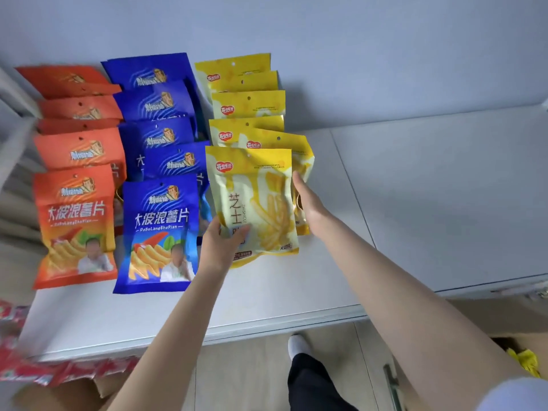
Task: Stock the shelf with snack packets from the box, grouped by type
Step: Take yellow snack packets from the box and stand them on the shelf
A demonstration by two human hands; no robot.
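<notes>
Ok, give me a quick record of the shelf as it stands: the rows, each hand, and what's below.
rows on shelf: orange packets left, blue packets middle, yellow packets right
left hand: pinches front yellow packet at its lower left
right hand: at that packet's right edge, fingers partly hidden
below shelf: red packets at lower left, cardboard box at lower right
</notes>
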